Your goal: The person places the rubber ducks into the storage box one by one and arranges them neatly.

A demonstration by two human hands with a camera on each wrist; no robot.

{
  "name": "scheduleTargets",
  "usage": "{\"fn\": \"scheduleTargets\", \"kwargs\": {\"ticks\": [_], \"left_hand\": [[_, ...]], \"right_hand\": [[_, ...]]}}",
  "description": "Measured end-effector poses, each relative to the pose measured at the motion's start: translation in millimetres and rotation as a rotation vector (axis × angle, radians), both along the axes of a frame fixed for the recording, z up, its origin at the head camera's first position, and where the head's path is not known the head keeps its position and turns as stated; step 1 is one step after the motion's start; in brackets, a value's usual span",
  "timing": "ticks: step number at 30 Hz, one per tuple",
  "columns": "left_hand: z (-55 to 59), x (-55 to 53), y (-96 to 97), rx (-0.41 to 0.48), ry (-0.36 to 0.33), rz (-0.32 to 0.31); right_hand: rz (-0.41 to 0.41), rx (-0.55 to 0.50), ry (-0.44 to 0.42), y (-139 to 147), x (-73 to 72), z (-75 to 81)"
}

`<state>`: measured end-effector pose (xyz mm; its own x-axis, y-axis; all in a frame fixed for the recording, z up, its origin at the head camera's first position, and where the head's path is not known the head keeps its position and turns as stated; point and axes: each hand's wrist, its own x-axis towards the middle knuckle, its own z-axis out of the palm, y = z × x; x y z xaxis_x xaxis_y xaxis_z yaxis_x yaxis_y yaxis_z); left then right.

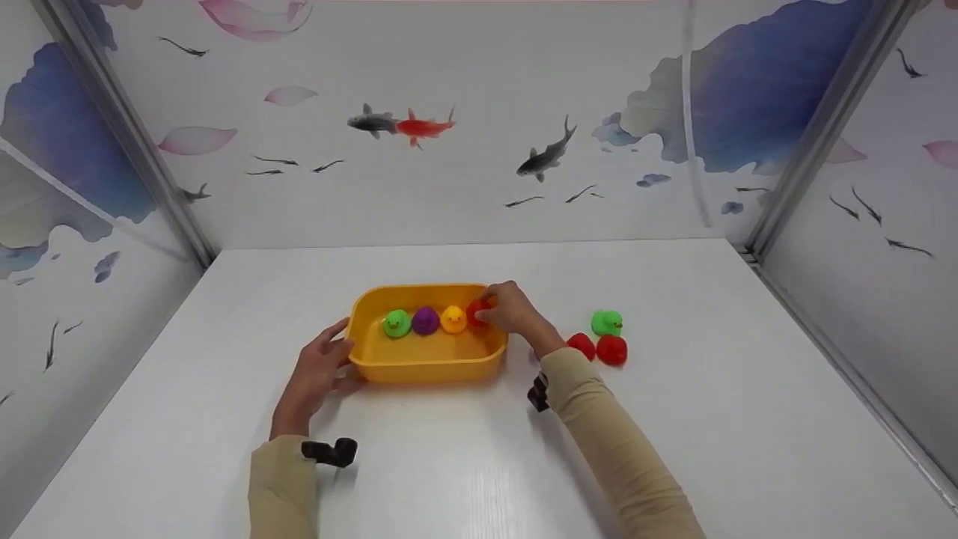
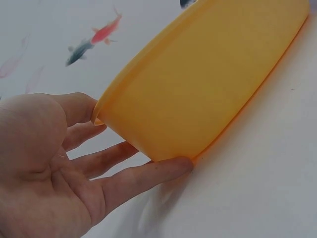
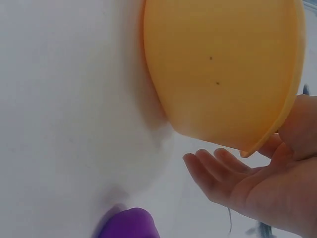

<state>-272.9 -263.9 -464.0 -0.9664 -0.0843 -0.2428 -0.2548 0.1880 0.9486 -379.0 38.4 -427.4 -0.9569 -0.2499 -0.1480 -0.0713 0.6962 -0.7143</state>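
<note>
A yellow plastic basin stands on the white table. In it sit a green duck, a purple duck, a yellow duck and, at the right end, a red duck, all in a row. My right hand reaches over the right rim and pinches the red duck, partly covering it. In the right wrist view its other fingers hang outside the basin wall. At the left end, my left hand holds the basin, one digit at the rim and another near the base.
To the right of the basin lie a green duck and two red ones, rear sides showing. A purple toy rests on the table near the right wrist. Printed panels wall in the table.
</note>
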Motion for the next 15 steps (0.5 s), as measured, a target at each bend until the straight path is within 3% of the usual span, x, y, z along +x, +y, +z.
{"fn": "scheduleTargets", "kwargs": {"ticks": [15], "left_hand": [[-0.7,-0.1,0.8,0.026,-0.003,0.012]], "right_hand": [[-0.01,0.055,-0.033,-4.1,5.2,1.1]]}}
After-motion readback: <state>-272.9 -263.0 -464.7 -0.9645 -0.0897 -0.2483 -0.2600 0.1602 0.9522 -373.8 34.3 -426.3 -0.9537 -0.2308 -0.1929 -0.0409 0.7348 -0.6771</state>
